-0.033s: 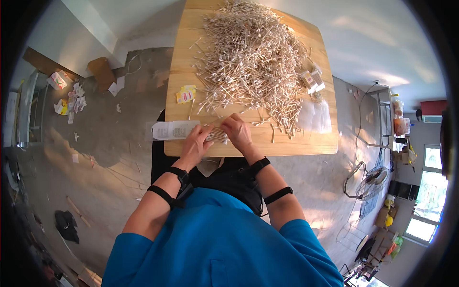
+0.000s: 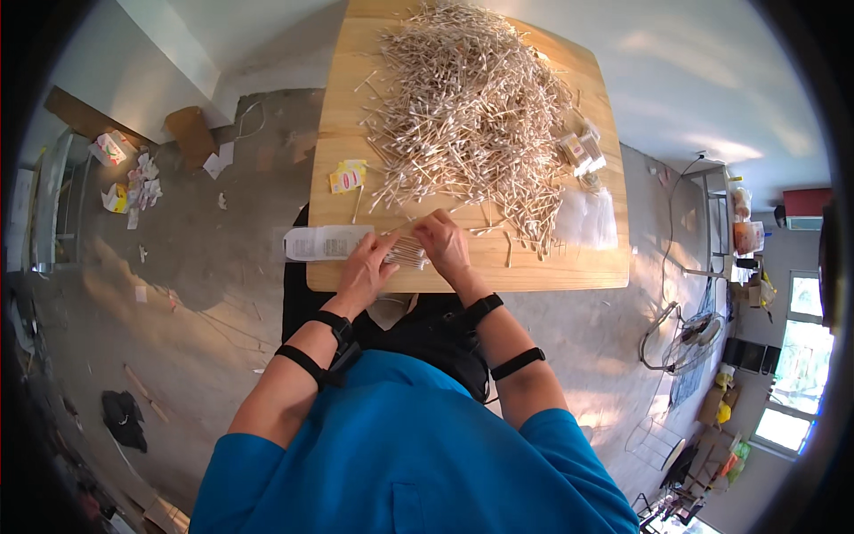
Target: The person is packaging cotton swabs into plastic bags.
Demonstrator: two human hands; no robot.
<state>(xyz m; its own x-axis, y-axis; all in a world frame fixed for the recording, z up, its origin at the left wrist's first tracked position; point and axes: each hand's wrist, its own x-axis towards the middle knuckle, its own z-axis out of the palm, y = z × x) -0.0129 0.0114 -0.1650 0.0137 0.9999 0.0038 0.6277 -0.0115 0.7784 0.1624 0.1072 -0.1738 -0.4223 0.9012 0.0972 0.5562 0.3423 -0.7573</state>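
Note:
A small bundle of cotton swabs (image 2: pixel 407 254) lies between my hands at the near edge of the wooden table (image 2: pixel 356 279). My left hand (image 2: pixel 360 271) grips its left end with thumb and fingers. Over the upper right side of the bundle, my right hand (image 2: pixel 445 245) is closed in a pinch; what its fingertips hold is hidden. Just left of my left hand lies a white printed packet (image 2: pixel 329 242), reaching past the table's left edge. A large heap of loose cotton swabs (image 2: pixel 471 107) covers the far part of the table.
Clear plastic bags (image 2: pixel 587 218) lie on the right side of the table, below some filled packs (image 2: pixel 580 151). A yellow and white printed card (image 2: pixel 348 176) sits at the left. Paper scraps (image 2: pixel 142 189) litter the floor; a fan (image 2: pixel 680 336) stands to the right.

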